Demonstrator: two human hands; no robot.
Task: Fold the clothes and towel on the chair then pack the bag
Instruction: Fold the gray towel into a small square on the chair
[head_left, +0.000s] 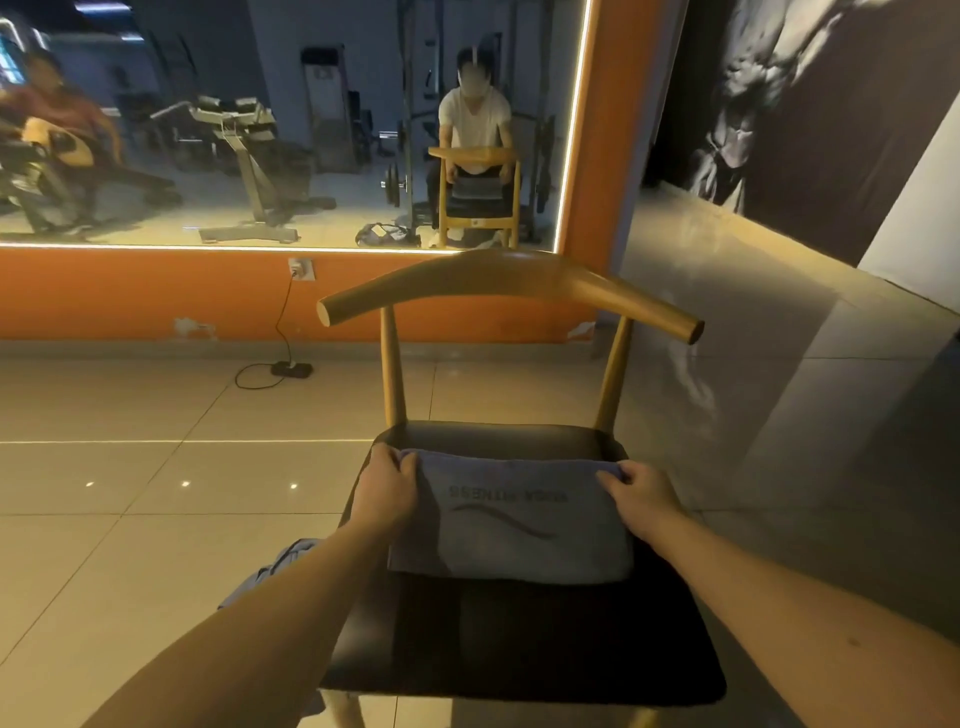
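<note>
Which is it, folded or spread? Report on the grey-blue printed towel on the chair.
Folded: the grey-blue printed towel is a thick rectangle; left hand and right hand grip its far corners.
</note>
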